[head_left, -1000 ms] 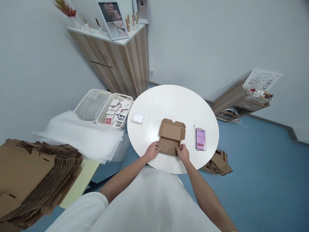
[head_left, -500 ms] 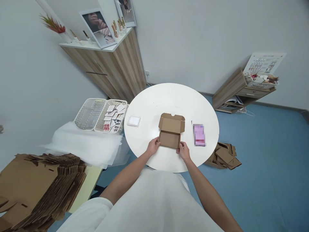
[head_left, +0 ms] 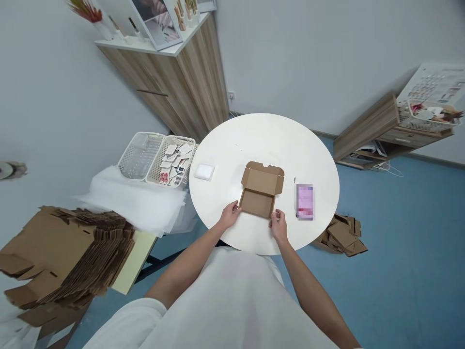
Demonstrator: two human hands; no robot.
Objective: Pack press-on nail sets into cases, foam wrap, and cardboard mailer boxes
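Observation:
A small brown cardboard box point(head_left: 257, 203) lies on the round white table point(head_left: 250, 135) with its lid raised at the back and its inside bare. My left hand point(head_left: 230, 215) has its fingers closed on the front left corner. At the front right corner my right hand point(head_left: 278, 226) pinches the box wall between thumb and fingers. Left of the box is a flat white packet point(head_left: 204, 171). A pink-purple rectangular item point(head_left: 305, 201), blurred into blocks, lies to the right.
White baskets point(head_left: 170, 162) with small cards and clear packs stand left of the table. White foam sheets point(head_left: 134, 198) and a stack of flat cardboard point(head_left: 87, 252) are nearer me. Folded cardboard point(head_left: 343, 235) sits in a carton on the floor at right. A wooden cabinet point(head_left: 189, 72) stands behind.
The camera view has shifted, so the table sits a little higher and farther right. Both hands stay at the front corners of the box, whose lid remains raised.

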